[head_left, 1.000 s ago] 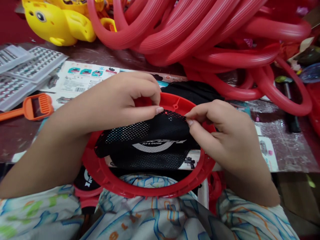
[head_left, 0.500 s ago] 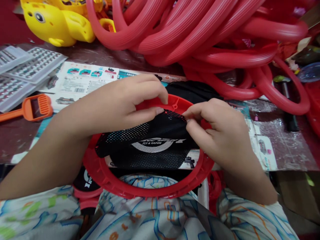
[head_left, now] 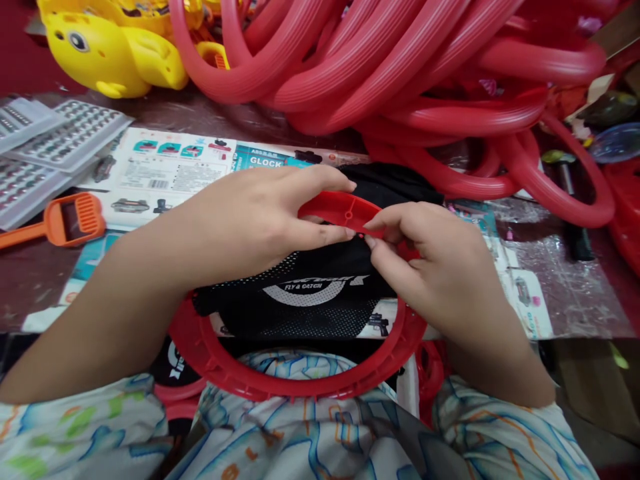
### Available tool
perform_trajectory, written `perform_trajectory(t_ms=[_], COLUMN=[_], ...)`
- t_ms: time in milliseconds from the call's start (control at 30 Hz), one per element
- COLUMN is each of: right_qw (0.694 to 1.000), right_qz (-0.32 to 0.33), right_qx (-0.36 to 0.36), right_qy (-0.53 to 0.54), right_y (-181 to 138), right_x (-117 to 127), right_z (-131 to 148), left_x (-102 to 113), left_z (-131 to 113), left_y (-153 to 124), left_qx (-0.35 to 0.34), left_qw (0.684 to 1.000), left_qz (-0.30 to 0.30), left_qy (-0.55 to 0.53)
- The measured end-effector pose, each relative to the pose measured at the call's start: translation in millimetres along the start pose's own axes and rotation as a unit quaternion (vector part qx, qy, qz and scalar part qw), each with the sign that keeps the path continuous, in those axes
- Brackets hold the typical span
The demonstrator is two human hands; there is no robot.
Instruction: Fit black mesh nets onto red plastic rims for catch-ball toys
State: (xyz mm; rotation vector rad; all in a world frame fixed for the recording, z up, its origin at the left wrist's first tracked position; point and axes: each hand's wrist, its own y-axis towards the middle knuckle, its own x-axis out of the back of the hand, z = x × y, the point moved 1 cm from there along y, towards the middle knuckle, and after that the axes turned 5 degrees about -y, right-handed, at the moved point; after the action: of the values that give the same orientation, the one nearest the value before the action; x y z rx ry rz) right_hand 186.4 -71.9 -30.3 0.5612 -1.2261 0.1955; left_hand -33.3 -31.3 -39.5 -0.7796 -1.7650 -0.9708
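Observation:
A red plastic ring (head_left: 295,388) rests tilted between the table edge and my lap. Black mesh fabric (head_left: 310,321) printed "FLY & CATCH" lies across its opening, leaving the near part uncovered. My left hand (head_left: 265,217) reaches over the ring's far side, thumb on the inner edge at the fabric and index finger over the rim. Just to the right, my right hand (head_left: 433,257) pinches the fabric's edge against the ring with thumb and forefinger. The two thumb tips almost meet. My left hand covers part of the ring and fabric.
Ribbed red hoops (head_left: 340,87) are heaped at the back. A yellow animal-shaped toy (head_left: 100,57) stands at back left. Trays of small items (head_left: 75,127) and an orange toy tool (head_left: 75,219) lie left. Printed cardboard (head_left: 165,177) lies under the work; a black-handled tool (head_left: 579,237) is right.
My left hand has shifted right along the rim, its thumb moving toward my right thumb. My right fingers have moved slightly left, and the fabric's far edge now sits tucked closer to the ring.

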Motion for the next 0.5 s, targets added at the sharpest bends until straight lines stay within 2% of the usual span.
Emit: perform_trajectory(t_ms=[133,233,300,400,500], right_qw=[1.0,1.0,0.998,0.987,0.985], right_qz=[-0.003,-0.019,0.021,0.118,0.114], right_qx=[0.002,0.007,0.038,0.096,0.131], right_qy=[-0.003,0.019,0.047,0.056,0.006], right_y=[-2.8,-7.4,-12.1,-20.0,-23.1], right_x=[5.0,15.1,19.0,12.8,-2.4], right_z=[1.2,8.1,15.8,26.9,32.7], left_x=[0.9,9.0,16.8,27.5,33.7], left_z=[4.2,6.4,6.4,6.2,6.7], left_y=[-0.6,-1.7,-3.4,-7.5,-12.9], left_qx=[-0.005,0.033,0.059,0.083,0.143], left_qw=[0.997,0.992,0.989,0.986,0.978], left_qz=[-0.041,-0.067,-0.075,-0.095,-0.129], left_qy=[-0.062,-0.103,-0.109,-0.105,-0.081])
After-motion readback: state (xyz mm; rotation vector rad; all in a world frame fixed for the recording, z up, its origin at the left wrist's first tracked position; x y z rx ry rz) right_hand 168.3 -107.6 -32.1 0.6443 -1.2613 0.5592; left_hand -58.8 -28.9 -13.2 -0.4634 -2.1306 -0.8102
